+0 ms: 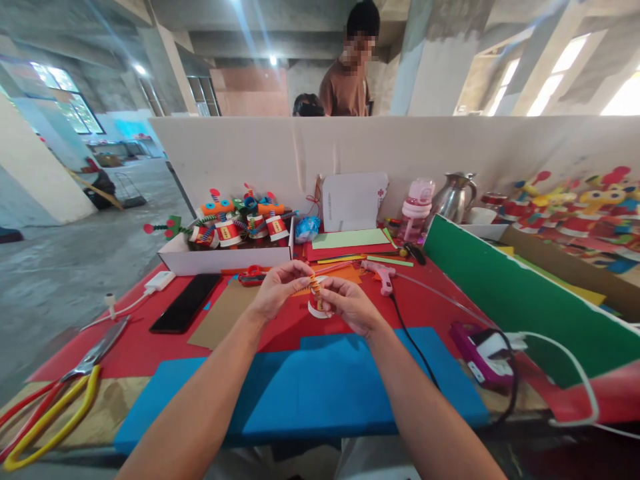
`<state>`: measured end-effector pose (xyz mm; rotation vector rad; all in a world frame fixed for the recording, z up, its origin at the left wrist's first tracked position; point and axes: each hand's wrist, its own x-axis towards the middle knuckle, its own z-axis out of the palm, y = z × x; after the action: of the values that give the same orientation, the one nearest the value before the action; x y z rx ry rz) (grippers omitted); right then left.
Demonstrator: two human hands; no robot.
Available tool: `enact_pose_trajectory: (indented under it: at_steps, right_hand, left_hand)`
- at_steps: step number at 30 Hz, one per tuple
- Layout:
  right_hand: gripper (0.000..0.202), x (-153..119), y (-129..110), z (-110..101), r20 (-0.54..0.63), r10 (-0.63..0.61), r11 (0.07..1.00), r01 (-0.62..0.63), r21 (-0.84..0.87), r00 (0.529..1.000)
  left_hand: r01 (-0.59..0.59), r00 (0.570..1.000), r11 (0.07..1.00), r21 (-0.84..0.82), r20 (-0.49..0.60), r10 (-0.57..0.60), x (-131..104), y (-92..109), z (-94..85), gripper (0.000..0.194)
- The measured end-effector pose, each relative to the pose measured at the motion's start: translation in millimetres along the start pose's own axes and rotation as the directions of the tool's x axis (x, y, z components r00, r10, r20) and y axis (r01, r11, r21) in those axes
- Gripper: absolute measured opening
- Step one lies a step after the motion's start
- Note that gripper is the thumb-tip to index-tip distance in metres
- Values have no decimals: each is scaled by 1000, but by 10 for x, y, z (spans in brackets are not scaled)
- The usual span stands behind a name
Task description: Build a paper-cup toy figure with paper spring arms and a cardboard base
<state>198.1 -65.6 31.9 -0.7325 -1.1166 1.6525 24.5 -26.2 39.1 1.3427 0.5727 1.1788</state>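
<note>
My left hand [281, 288] and my right hand [347, 301] meet at the middle of the red-covered table, both with fingers pinched. Between them is a small orange folded paper strip [315, 283], gripped at its two sides. Just below and behind the strip, a red and white paper cup [319, 308] stands upside down, partly covered by my right fingers. An orange paper sheet [327, 275] lies behind the hands. Nearby are red-handled scissors [251, 275] on the left and a pink glue gun [381, 275] on the right.
A white box [227, 259] of finished cup figures stands back left. A phone [185, 303] and large shears [85, 370] lie left. Blue sheets [300, 393] cover the front edge. A green panel [520, 300] and purple power strip [483, 353] are right. A person [345, 87] stands beyond the partition.
</note>
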Motion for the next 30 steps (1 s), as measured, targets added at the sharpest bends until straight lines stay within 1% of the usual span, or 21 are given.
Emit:
enact_pose_trajectory:
  at_steps: [2, 4, 6, 8, 11, 13, 18, 22, 23, 24, 25, 26, 27, 28, 29, 30]
  right_hand:
    - [34, 9, 3, -2, -13, -2, 1000, 2, 5, 1000]
    - [36, 17, 5, -4, -24, -11, 1000, 12, 17, 1000]
    - [37, 24, 8, -7, -29, -17, 1000, 18, 20, 999]
    - [37, 29, 11, -14, -26, -11, 1000, 12, 13, 1000]
    - [39, 33, 15, -22, -17, 0, 1000, 0, 0, 1000]
    - [39, 32, 15, -22, -14, -1, 1000, 1, 4, 1000]
    - [37, 16, 10, -11, -6, -8, 1000, 9, 14, 1000]
    - [37, 12, 0, -9, 3, 9, 1000, -9, -21, 1000]
    - [38, 16, -11, -13, -10, -3, 1000, 3, -30, 1000]
    - [39, 20, -26, -21, -46, -35, 999, 34, -36, 998]
    - [40, 23, -48, -32, -107, -84, 996, 81, -38, 991]
    - [41, 24, -74, -47, -194, -144, 989, 140, -38, 970]
    - [41, 21, -104, -67, -291, -202, 979, 199, -41, 935]
    - [41, 13, -135, -90, -383, -250, 967, 250, -51, 889]
    - [40, -2, -166, -115, -455, -281, 957, 282, -67, 845]
    - [39, -25, -194, -140, -500, -299, 951, 296, -87, 813]
  left_hand:
    - [1, 1000, 1000, -9, 7, -1, 2, 5, 5, 27]
    - [9, 1000, 1000, -4, 24, -9, 5, 18, 16, 35]
    - [26, 998, 999, 39, 51, -28, 8, 36, 36, 40]
    - [37, 996, 993, 116, 77, -46, 8, 57, 61, 35]
    - [21, 992, 979, 200, 114, -45, 4, 81, 89, 30]
    - [11, 992, 977, 213, 119, -37, 1, 88, 92, 30]
    - [4, 998, 976, 219, 66, -19, 3, 78, 72, 30]
    - [-8, 995, 973, 233, 97, -15, 8, 76, 66, 29]
    - [-13, 995, 973, 229, 96, -9, 10, 74, 63, 28]
    - [-14, 996, 976, 219, 85, -5, 13, 71, 56, 28]
    - [-13, 998, 979, 203, 60, 1, 17, 66, 46, 28]
    - [-11, 1000, 984, 180, 22, 7, 22, 57, 31, 28]
    - [-7, 1000, 988, 157, -23, 11, 29, 46, 14, 29]
    - [-3, 997, 991, 137, -71, 13, 37, 32, -5, 29]
    - [-2, 993, 993, 121, -116, 16, 46, 17, -24, 30]
    - [-2, 988, 994, 110, -155, 19, 56, -1, -42, 30]
